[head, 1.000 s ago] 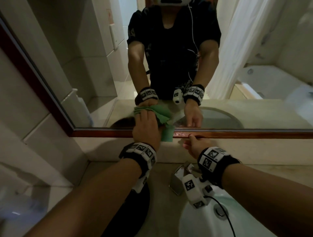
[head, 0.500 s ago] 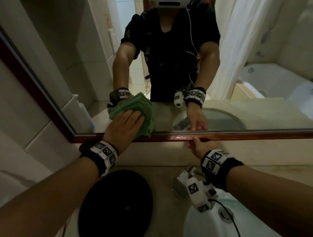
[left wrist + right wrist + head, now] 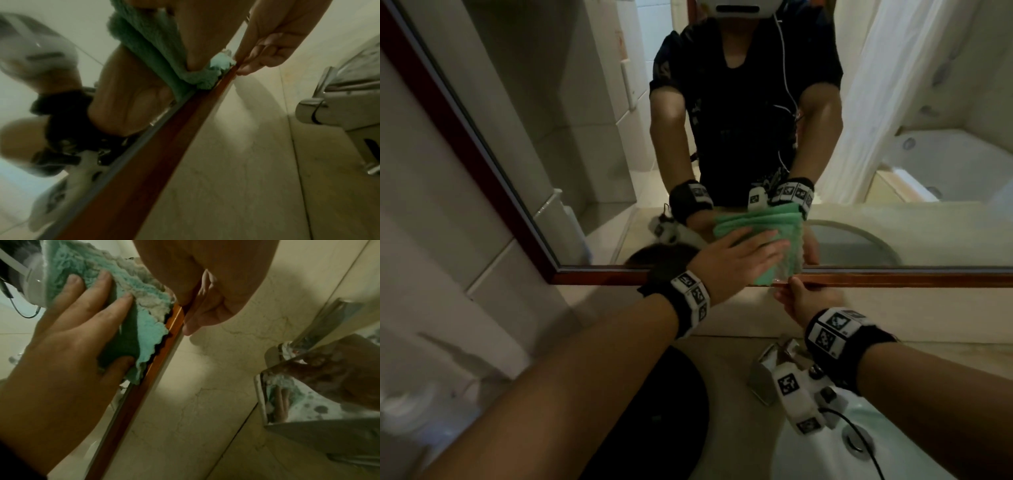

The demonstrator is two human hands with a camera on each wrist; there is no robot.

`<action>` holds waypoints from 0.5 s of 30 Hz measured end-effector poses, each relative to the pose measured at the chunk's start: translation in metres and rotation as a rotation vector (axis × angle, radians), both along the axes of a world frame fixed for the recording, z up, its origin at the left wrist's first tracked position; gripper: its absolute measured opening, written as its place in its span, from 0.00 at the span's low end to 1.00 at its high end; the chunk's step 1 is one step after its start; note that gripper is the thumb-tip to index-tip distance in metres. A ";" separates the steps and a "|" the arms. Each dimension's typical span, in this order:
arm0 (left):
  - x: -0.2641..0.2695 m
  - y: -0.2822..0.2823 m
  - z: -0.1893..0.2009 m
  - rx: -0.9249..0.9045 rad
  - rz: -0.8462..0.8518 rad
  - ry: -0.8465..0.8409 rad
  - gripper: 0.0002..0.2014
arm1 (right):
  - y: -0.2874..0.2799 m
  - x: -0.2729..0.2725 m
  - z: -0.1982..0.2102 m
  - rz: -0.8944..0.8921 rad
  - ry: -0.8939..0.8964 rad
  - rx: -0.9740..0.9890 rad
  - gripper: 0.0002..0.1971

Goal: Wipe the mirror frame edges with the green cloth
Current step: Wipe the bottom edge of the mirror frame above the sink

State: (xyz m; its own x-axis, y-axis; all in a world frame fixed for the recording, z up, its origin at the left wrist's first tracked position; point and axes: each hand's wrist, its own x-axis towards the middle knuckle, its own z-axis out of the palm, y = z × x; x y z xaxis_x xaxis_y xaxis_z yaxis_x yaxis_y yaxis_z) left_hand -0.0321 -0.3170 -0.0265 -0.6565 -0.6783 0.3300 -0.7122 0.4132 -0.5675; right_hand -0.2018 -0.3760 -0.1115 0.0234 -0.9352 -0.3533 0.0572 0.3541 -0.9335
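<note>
Pressing green cloth (image 3: 784,240), left hand (image 3: 736,263) seemingly flat

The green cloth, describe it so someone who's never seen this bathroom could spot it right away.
Start at the big wall mirror above the sink and follow its reddish-brown wooden frame along the bottom edge. Near the middle, the left hand presses a folded green cloth flat against the glass, its lower edge draping onto the frame. It is the only fuzzy, brightly coloured thing among beige tile and dark wood.
</note>
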 end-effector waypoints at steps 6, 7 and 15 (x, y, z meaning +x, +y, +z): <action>0.105 0.046 0.018 -0.092 0.036 0.002 0.22 | 0.007 0.028 0.004 -0.043 -0.080 0.098 0.08; 0.126 0.054 0.021 -0.117 0.045 -0.021 0.24 | 0.007 0.028 0.005 -0.054 -0.085 0.107 0.07; 0.145 0.052 0.020 -0.134 0.011 -0.071 0.24 | 0.005 0.012 0.002 0.031 -0.005 0.065 0.12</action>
State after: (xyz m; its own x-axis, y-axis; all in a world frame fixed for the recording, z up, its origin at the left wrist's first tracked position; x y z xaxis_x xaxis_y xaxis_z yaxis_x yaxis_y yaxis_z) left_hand 0.1124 -0.2655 -0.0069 -0.6745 -0.6383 0.3709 -0.6720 0.3228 -0.6665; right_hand -0.1901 -0.3708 -0.1091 0.0536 -0.9092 -0.4129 0.0505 0.4154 -0.9082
